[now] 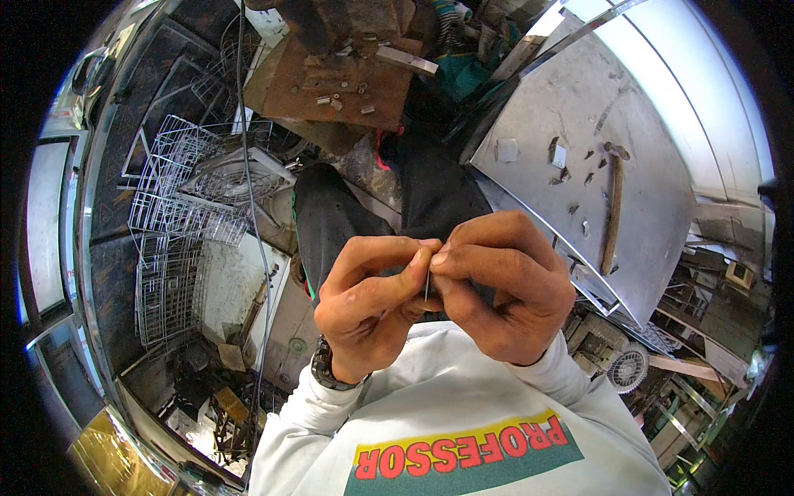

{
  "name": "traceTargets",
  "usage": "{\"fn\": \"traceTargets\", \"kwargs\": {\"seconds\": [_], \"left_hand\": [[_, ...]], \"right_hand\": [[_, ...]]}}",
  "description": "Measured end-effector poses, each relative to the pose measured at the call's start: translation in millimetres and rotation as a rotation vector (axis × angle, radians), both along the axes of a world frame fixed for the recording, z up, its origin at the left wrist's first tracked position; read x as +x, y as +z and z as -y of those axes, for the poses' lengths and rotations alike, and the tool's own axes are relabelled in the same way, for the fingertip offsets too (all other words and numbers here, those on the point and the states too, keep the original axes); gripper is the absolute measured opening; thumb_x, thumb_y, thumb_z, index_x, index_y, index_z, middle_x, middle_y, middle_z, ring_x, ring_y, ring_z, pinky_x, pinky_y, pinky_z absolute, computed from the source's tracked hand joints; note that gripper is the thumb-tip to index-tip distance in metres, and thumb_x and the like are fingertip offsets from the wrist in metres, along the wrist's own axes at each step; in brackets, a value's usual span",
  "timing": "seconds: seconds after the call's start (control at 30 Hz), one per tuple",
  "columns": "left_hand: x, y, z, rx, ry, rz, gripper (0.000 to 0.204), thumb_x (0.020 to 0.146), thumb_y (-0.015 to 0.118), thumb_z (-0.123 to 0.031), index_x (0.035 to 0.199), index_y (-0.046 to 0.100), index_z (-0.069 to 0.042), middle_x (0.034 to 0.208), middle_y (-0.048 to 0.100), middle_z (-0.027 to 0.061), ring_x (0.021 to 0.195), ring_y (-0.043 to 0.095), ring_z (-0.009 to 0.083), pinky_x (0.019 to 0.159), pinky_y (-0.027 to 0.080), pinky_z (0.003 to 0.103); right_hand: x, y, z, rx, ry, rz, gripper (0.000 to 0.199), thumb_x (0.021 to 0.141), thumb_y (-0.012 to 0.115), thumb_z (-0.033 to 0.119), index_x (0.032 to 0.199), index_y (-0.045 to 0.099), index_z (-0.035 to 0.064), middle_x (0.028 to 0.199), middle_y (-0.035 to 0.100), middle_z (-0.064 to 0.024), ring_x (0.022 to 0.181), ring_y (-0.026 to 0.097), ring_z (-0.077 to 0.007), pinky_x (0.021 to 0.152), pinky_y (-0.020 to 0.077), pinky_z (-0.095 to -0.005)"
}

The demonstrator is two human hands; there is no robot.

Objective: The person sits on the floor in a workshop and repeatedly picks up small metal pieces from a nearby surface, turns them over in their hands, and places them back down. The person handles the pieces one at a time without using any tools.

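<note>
My left hand and my right hand meet in front of my chest, thumbs and fingertips pinched together. Between them a thin, narrow metal piece shows edge-on, pointing down from the fingertips. Most of it is covered by the fingers, so its full shape cannot be made out. A dark watch is on my left wrist.
Ahead, a rusty brown work surface carries small metal pieces and a pale bar. At right, a metal-topped table bears a wooden-handled hammer and scraps. Wire racks stand left, beside a hanging cable.
</note>
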State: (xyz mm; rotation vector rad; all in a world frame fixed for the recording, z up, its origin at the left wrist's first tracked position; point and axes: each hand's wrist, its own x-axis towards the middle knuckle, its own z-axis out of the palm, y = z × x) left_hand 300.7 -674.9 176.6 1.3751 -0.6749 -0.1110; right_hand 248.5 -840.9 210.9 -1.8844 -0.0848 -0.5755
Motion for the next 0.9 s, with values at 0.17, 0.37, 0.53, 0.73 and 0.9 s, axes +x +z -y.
{"fn": "traceTargets", "kwargs": {"seconds": [0.17,0.37,0.53,0.73,0.9], "left_hand": [[-0.5,-8.2,-2.6,-0.027,-0.024,-0.032,0.031,0.085,0.076,0.008,0.115,0.072,0.003,0.122,0.063,0.0231,0.104,0.071,0.0267,0.084,0.063,0.029],[-6.2,-19.5,-1.9,-0.204,-0.086,-0.232,0.040,0.086,0.079,-0.001,0.124,0.069,0.001,0.124,0.063,0.0203,0.111,0.067,0.0255,0.092,0.058,0.031],[-10.6,-25.3,3.3,-0.379,-0.099,-0.367,0.042,0.085,0.081,-0.006,0.125,0.069,0.000,0.124,0.064,0.0189,0.113,0.066,0.0257,0.096,0.054,0.033],[-8.1,-26.1,0.9,-0.304,-0.084,-0.303,0.042,0.084,0.081,-0.005,0.124,0.070,0.000,0.124,0.064,0.0184,0.113,0.066,0.0256,0.095,0.055,0.034],[-6.6,-18.3,1.5,-0.272,-0.065,-0.274,0.040,0.083,0.081,-0.003,0.122,0.071,0.000,0.123,0.064,0.0188,0.110,0.068,0.0254,0.092,0.057,0.031]], "right_hand": [[0.2,-1.3,-5.0,-0.008,-0.021,-0.006,0.027,0.076,0.077,-0.006,0.100,0.074,0.0040,0.097,0.067,-0.0104,0.080,0.068,-0.0226,0.069,0.0567,-0.0316],[0.3,-4.0,-6.9,0.054,-0.014,-0.040,0.026,0.076,0.077,-0.005,0.099,0.073,0.0053,0.097,0.066,-0.0111,0.080,0.069,-0.0238,0.070,0.0564,-0.0326],[1.5,-1.1,-7.9,0.034,-0.078,-0.049,0.026,0.076,0.079,-0.004,0.099,0.074,0.0064,0.096,0.066,-0.0110,0.080,0.069,-0.0234,0.069,0.0565,-0.0323],[2.4,0.9,-6.0,-0.006,-0.040,-0.030,0.028,0.076,0.078,-0.005,0.102,0.074,0.0065,0.096,0.066,-0.0101,0.079,0.069,-0.0224,0.067,0.0561,-0.0306],[1.9,-0.4,-3.6,-0.021,-0.004,-0.020,0.028,0.078,0.078,-0.005,0.104,0.074,0.0057,0.097,0.066,-0.0106,0.079,0.067,-0.0206,0.066,0.0556,-0.0296]]}}
